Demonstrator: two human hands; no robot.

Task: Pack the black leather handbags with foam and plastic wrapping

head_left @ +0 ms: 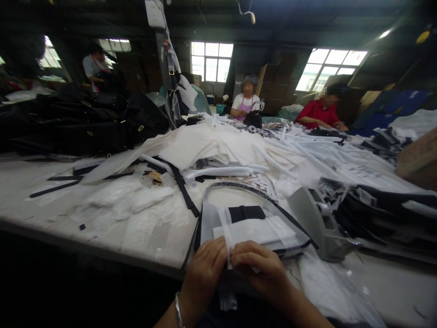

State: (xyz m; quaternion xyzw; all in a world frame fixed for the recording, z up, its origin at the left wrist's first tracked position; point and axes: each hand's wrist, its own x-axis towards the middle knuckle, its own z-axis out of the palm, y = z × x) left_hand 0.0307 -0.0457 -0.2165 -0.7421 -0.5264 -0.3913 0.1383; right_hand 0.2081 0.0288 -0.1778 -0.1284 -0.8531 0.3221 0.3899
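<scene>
Where the bench (34, 196) starts on the left, a heap of black bags (85, 120) sits at the back. Near the front edge, the left hand (205, 269) and the right hand (262, 269) are close together, both curled shut and pinching a thin white strip (226, 230). The strip lies across a clear plastic bag (209, 223) just behind the fingers, with a black strap (246, 212) inside. A grey tool (317, 223) stands just to the right of the bag
</scene>
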